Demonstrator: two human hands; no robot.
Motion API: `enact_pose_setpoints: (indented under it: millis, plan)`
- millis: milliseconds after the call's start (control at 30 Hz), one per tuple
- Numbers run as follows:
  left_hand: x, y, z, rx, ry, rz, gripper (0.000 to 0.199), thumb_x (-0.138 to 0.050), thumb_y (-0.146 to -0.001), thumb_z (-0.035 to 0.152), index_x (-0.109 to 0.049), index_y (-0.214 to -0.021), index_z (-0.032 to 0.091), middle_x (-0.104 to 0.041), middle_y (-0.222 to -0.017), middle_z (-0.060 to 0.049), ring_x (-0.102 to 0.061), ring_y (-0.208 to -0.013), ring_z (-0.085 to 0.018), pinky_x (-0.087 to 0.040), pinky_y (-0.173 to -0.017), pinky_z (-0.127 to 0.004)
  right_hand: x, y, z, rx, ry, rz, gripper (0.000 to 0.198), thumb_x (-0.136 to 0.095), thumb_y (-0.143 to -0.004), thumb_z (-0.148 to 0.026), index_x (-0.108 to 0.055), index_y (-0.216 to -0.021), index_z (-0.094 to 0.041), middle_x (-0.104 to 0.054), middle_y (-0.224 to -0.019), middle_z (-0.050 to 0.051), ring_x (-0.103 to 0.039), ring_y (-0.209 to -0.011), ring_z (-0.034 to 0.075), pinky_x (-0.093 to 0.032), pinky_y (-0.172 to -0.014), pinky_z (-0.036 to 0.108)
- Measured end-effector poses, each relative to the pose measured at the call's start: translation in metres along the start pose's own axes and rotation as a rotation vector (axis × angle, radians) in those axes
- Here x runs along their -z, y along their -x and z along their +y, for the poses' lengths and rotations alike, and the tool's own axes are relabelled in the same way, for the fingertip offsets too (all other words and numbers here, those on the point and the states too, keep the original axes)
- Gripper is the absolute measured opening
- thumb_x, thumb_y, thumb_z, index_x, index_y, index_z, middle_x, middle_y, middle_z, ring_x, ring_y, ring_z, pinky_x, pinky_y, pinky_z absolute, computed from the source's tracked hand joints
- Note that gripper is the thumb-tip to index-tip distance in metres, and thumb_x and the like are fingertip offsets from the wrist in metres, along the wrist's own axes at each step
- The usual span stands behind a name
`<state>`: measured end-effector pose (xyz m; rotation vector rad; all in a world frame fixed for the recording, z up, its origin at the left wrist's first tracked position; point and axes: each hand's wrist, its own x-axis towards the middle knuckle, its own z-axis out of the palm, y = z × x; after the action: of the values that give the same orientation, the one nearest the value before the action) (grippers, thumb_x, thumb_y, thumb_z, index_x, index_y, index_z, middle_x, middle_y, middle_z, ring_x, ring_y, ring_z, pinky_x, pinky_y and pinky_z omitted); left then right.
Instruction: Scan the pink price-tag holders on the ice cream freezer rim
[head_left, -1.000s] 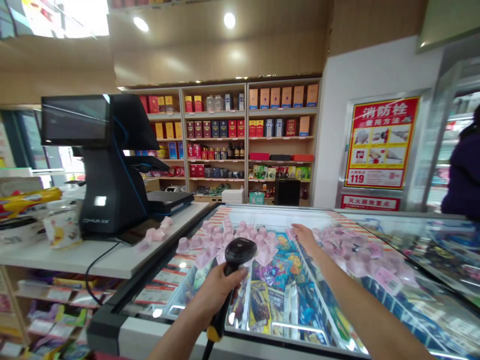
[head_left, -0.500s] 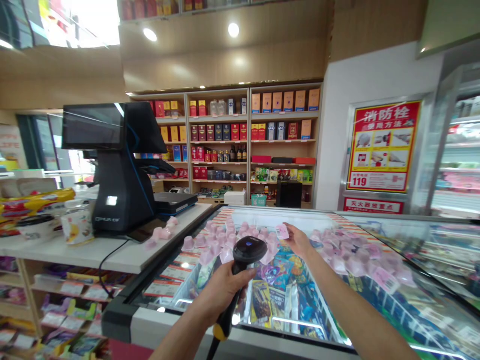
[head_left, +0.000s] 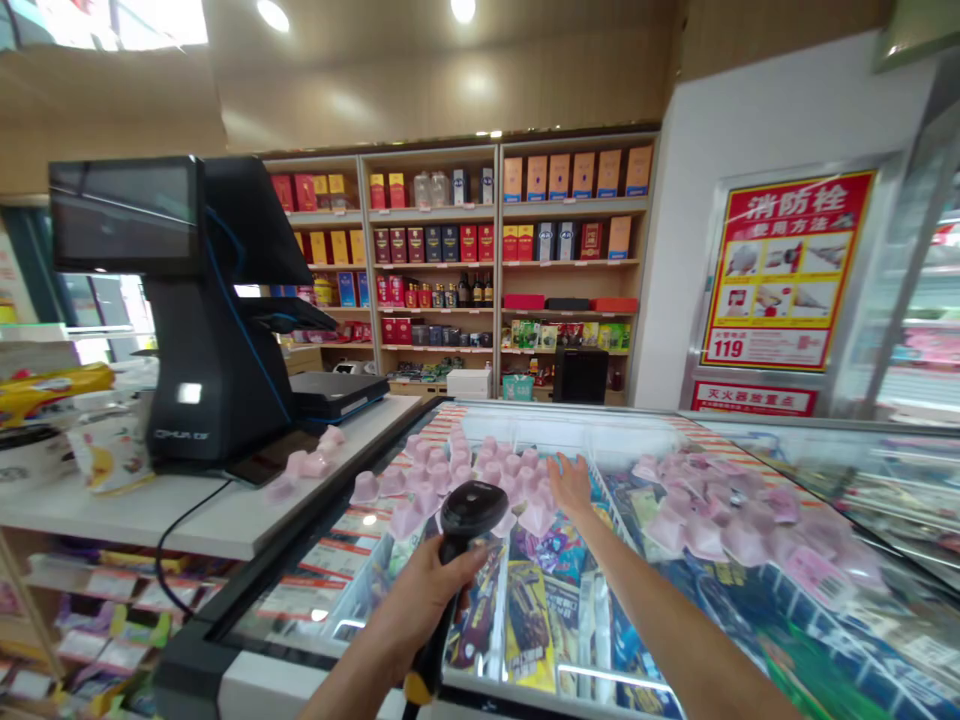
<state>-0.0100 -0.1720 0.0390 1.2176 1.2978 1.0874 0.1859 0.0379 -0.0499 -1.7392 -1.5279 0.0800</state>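
My left hand (head_left: 427,590) is wrapped round the handle of a black barcode scanner (head_left: 474,508), whose head tilts up over the glass freezer top. Against the right edge of a cluster of small pink cups (head_left: 427,497) on the glass is my right hand (head_left: 570,484), its fingers apart and no cup visible in it. A second group of pink cups (head_left: 720,515) lies to the right of my right forearm. Some of these show a printed barcode label facing up.
Under the glass of the freezer (head_left: 555,425) lie bagged frozen goods (head_left: 532,610). To the left, a counter (head_left: 217,520) carries a black point-of-sale terminal (head_left: 217,370), a cable, a few pink cups (head_left: 307,463) and a patterned paper cup (head_left: 109,450). Stocked shelves (head_left: 435,265) stand behind.
The pink cup that my right hand held up with its label showing is out of that hand, whose fingers have spread. The scanner has shifted slightly left in view.
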Motion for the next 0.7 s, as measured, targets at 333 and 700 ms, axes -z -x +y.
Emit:
enact_pose_setpoints:
  millis: [333, 700]
  plan:
    - [0.016, -0.021, -0.015, 0.045, -0.051, -0.004, 0.041, -0.056, -0.057, 0.055, -0.045, -0.062, 0.016, -0.044, -0.045, 0.006, -0.038, -0.042, -0.007, -0.029, -0.045, -0.020, -0.035, -0.007, -0.050, -0.046, -0.039, -0.199, 0.055, -0.018, -0.081, -0.049, -0.036, -0.125, -0.020, -0.028, -0.132, 0.012, -0.023, -0.122, 0.026, -0.021, -0.095, 0.044]
    - [0.010, -0.010, -0.005, 0.033, -0.090, -0.004, 0.038, -0.056, -0.059, 0.053, -0.046, -0.063, 0.016, -0.044, -0.046, 0.006, -0.037, -0.043, -0.008, -0.028, -0.046, -0.020, 0.053, -0.044, 0.052, -0.086, 0.334, 0.058, 0.046, -0.044, -0.074, -0.022, -0.041, -0.119, -0.017, -0.028, -0.130, 0.018, -0.026, -0.119, 0.033, -0.024, -0.089, 0.049]
